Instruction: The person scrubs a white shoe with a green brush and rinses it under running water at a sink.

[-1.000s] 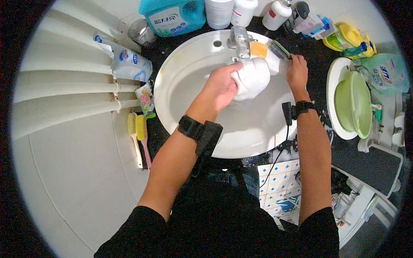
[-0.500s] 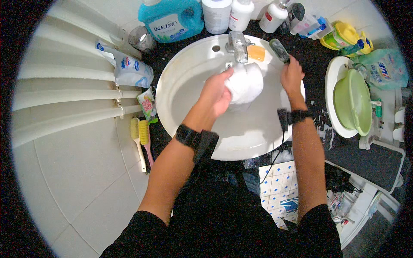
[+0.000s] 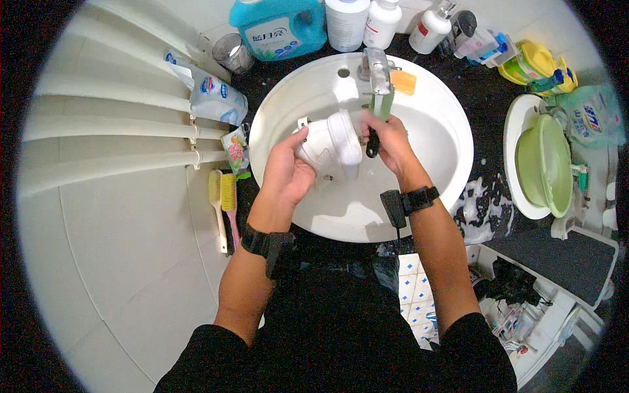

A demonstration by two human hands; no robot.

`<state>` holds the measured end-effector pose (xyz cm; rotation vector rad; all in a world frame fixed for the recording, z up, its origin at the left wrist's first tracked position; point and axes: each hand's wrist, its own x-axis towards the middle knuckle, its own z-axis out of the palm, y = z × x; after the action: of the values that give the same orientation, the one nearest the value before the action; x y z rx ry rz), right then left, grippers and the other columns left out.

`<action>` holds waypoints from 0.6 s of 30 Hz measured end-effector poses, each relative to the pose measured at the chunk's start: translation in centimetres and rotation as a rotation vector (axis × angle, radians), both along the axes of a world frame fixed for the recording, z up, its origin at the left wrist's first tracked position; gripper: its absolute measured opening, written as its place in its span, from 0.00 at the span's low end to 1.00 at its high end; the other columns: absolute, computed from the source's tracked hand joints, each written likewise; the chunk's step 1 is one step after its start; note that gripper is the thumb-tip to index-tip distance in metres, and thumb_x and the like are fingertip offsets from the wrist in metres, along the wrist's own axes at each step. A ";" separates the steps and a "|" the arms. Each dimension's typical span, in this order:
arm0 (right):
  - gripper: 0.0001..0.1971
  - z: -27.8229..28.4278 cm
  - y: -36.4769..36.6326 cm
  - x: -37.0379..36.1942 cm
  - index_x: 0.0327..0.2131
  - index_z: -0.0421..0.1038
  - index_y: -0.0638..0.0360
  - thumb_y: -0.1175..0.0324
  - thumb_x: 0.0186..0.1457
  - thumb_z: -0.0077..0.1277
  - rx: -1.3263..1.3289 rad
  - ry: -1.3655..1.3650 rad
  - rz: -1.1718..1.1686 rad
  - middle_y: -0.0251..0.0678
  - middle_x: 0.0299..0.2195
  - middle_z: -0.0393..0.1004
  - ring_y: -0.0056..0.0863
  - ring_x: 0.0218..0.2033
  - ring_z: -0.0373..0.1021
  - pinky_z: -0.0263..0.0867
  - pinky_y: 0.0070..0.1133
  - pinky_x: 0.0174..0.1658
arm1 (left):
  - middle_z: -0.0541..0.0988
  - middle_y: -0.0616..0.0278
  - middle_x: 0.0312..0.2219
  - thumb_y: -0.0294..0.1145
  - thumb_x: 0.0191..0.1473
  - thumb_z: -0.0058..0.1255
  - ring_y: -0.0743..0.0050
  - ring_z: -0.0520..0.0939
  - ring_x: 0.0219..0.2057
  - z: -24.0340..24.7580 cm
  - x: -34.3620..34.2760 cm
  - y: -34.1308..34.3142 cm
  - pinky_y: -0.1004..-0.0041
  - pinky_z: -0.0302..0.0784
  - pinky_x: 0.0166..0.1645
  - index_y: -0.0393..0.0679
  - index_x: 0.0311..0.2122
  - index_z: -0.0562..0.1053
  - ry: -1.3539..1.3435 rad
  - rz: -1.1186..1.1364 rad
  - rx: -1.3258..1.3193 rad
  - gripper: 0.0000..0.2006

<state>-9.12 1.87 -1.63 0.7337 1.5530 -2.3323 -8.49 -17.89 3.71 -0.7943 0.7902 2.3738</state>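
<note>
My left hand (image 3: 287,169) is closed on what looks like a white shoe (image 3: 329,145), holding it tilted over the left half of the white oval sink (image 3: 432,177). In my right hand (image 3: 393,143) is a brush (image 3: 381,105) with a green bristle head and a black handle. The brush head sits just below the metal faucet (image 3: 379,71), to the right of the shoe. A small gap shows between the shoe and my right fingers. An orange soap bar (image 3: 403,82) lies on the sink's back rim.
Bottles, including a blue jug (image 3: 278,29), line the back of the dark counter. Two yellow-bristled brushes (image 3: 223,208) lie at the left. Foam (image 3: 475,213) spots the counter at the right, near a green basin (image 3: 544,167). White curtain folds (image 3: 124,111) hang at the left.
My right hand has brought the brush from the sink's right rim leftward to the faucet. My left hand has moved the shoe left and toward me, turning it.
</note>
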 end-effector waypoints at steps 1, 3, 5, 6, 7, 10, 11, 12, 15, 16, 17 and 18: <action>0.06 -0.1 0.3 0.3 0.28 0.67 0.63 0.70 0.52 0.49 0.002 0.001 0.001 0.30 0.20 0.67 0.18 0.20 0.61 0.57 0.15 0.23 | 0.71 0.49 0.47 0.33 0.58 0.39 0.56 0.73 0.48 0.2 0.1 0.1 0.57 0.63 0.57 0.31 0.49 0.62 0.001 0.001 0.002 0.18; 0.08 -0.4 1.3 1.3 0.26 0.67 0.62 0.67 0.52 0.50 0.265 -0.036 0.157 0.28 0.17 0.65 0.18 0.18 0.60 0.55 0.14 0.22 | 0.71 0.49 0.47 0.33 0.59 0.38 0.56 0.73 0.49 0.7 0.4 0.6 0.58 0.64 0.57 0.31 0.50 0.62 0.029 -0.031 -0.033 0.18; 0.09 -0.1 1.3 2.6 0.25 0.67 0.63 0.66 0.51 0.51 0.304 -0.049 0.154 0.27 0.15 0.63 0.17 0.16 0.59 0.54 0.14 0.21 | 0.71 0.50 0.47 0.32 0.59 0.38 0.57 0.73 0.49 1.0 0.6 1.0 0.58 0.64 0.57 0.31 0.50 0.62 0.022 -0.052 -0.035 0.17; 0.11 -0.1 1.4 3.0 0.25 0.68 0.63 0.65 0.51 0.51 0.340 -0.064 0.148 0.26 0.13 0.62 0.17 0.15 0.58 0.54 0.14 0.21 | 0.71 0.50 0.47 0.32 0.59 0.38 0.58 0.73 0.49 1.1 0.7 1.3 0.59 0.64 0.57 0.31 0.49 0.63 0.014 -0.076 -0.038 0.17; 0.12 0.1 1.5 3.1 0.29 0.68 0.66 0.65 0.49 0.52 0.638 -0.005 0.190 0.34 0.19 0.67 0.26 0.20 0.65 0.61 0.21 0.24 | 0.71 0.50 0.47 0.32 0.59 0.38 0.58 0.73 0.49 1.3 0.8 1.5 0.59 0.64 0.57 0.31 0.49 0.63 0.016 -0.080 -0.037 0.17; 0.16 1.1 1.5 3.6 0.37 0.68 0.70 0.68 0.47 0.52 1.415 0.213 0.254 0.47 0.33 0.68 0.43 0.33 0.69 0.67 0.31 0.36 | 0.72 0.52 0.45 0.31 0.58 0.41 0.63 0.74 0.47 1.6 0.9 2.2 0.64 0.66 0.55 0.32 0.47 0.65 0.019 -0.107 0.006 0.15; 0.16 1.6 1.5 3.5 0.38 0.68 0.69 0.70 0.45 0.52 1.461 0.192 0.273 0.49 0.39 0.64 0.46 0.39 0.67 0.67 0.33 0.38 | 0.72 0.52 0.45 0.31 0.58 0.41 0.63 0.73 0.47 1.5 0.9 2.4 0.64 0.66 0.55 0.32 0.47 0.65 0.023 -0.106 0.012 0.15; 0.16 2.2 1.6 3.5 0.38 0.68 0.69 0.70 0.45 0.52 1.460 0.188 0.267 0.49 0.39 0.64 0.46 0.39 0.67 0.67 0.33 0.38 | 0.72 0.52 0.45 0.31 0.58 0.40 0.62 0.73 0.47 1.4 0.9 2.6 0.63 0.65 0.55 0.32 0.47 0.65 0.028 -0.107 0.018 0.15; 0.14 3.5 1.9 3.4 0.36 0.69 0.67 0.72 0.44 0.51 1.574 0.209 0.277 0.47 0.36 0.66 0.43 0.38 0.67 0.67 0.33 0.37 | 0.72 0.52 0.45 0.31 0.59 0.40 0.62 0.73 0.48 1.0 0.9 2.9 0.63 0.65 0.56 0.32 0.48 0.64 0.027 -0.104 0.033 0.15; 0.14 3.7 2.1 3.4 0.36 0.69 0.65 0.71 0.44 0.52 1.597 0.224 0.273 0.46 0.36 0.66 0.44 0.36 0.68 0.67 0.34 0.37 | 0.72 0.52 0.45 0.31 0.59 0.40 0.62 0.73 0.48 1.2 1.0 3.1 0.63 0.65 0.56 0.32 0.48 0.64 0.027 -0.115 0.032 0.15; 0.14 3.8 2.1 3.3 0.36 0.69 0.64 0.71 0.43 0.53 1.619 0.241 0.269 0.45 0.37 0.66 0.46 0.35 0.69 0.68 0.34 0.37 | 0.72 0.52 0.45 0.31 0.59 0.39 0.62 0.73 0.48 1.5 1.1 3.3 0.62 0.66 0.56 0.32 0.48 0.64 0.015 -0.095 0.019 0.15; 0.14 3.7 2.0 3.0 0.36 0.69 0.64 0.71 0.43 0.53 1.618 0.234 0.261 0.45 0.37 0.66 0.46 0.35 0.69 0.68 0.34 0.37 | 0.72 0.51 0.45 0.31 0.59 0.39 0.61 0.73 0.48 1.6 1.2 3.4 0.62 0.66 0.56 0.32 0.48 0.63 0.003 -0.074 0.006 0.15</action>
<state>-6.11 3.90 2.10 0.3692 3.1951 -0.5542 -7.30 -14.53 5.35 -0.7469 0.7998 2.3112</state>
